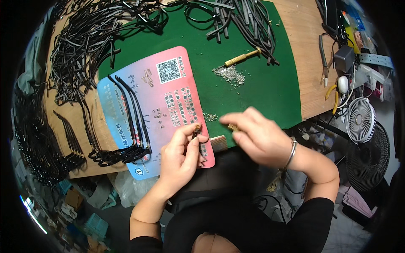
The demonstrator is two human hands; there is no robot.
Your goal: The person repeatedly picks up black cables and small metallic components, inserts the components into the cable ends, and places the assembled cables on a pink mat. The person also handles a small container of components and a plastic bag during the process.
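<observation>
My left hand (182,156) is closed at the right side of a pink-and-blue printed mat. Its fingers pinch a small dark part (195,134) with a gold-coloured bit at its tip; the fingers cover most of it. To the right, my right hand (261,137) is raised over the green mat (257,97), thumb and fingers curled round a brass-coloured piece (232,126) that shows only in part. Beside the hands lies a little pile of tiny metal pieces (210,117). Several black eyeglass frames (134,152) with long temples rest on the printed mat (192,71).
A brass screwdriver (244,56) lies by a heap of tiny silvery parts (231,75). Black temples (80,55) are piled at the far left, more (253,25) at the back. Pliers (324,63) and a white fan (361,120) are on the right.
</observation>
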